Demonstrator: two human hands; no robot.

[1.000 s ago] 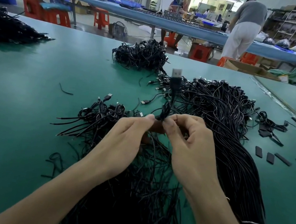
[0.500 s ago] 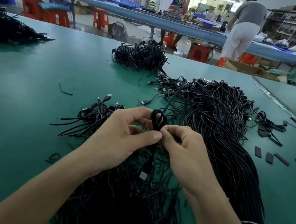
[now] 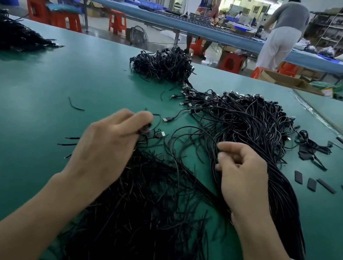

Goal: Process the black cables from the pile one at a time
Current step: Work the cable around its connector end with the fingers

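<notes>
A big pile of loose black cables (image 3: 253, 124) with USB plugs spreads across the green table (image 3: 35, 109) on the right. My left hand (image 3: 108, 142) grips a small coiled black cable (image 3: 146, 129), low over the heap of finished cables (image 3: 146, 204) in front of me. My right hand (image 3: 243, 176) has its fingers curled at the near edge of the loose pile, and thumb and forefinger pinch one cable strand (image 3: 216, 156).
Another heap of black cables (image 3: 164, 66) lies further back, and a third (image 3: 6, 34) at the far left. Short black strips (image 3: 311, 184) lie scattered on the right. A person (image 3: 283, 33) stands at a long bench behind.
Both hands held one coiled cable together before. They have parted: the left carried the coil down to the left, and the right moved right to the loose pile.
</notes>
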